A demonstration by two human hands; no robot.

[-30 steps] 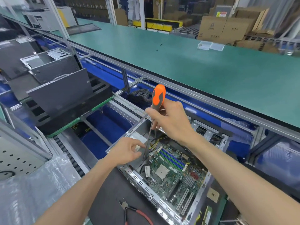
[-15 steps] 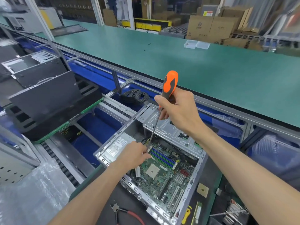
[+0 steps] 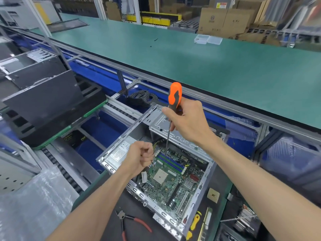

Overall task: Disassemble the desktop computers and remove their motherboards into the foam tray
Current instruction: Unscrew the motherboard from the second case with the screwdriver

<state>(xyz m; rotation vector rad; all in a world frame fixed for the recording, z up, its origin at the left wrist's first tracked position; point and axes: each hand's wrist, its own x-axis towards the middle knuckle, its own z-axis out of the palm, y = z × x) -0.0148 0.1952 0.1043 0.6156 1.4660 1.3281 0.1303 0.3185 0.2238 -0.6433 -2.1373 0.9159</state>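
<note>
Dark tabletop [image 3: 132, 202], open computer case [image 3: 196, 197] near centre, motherboard [image 3: 166, 180] still inside. Right hand [image 3: 187, 122] grasping screwdriver [image 3: 174, 96]; left hand [image 3: 139, 157] clenched (contents indiscernible). Recommended: seat tip squarely, shaft vertical, before turning.

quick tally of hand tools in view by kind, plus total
Screwdriver, orange and grey handle, held by the right hand: 1
Cutting pliers, red handles, on the dark mat: 1
Yellow-handled tool beside the open case, kind unclear: 1
Total: 3
</note>
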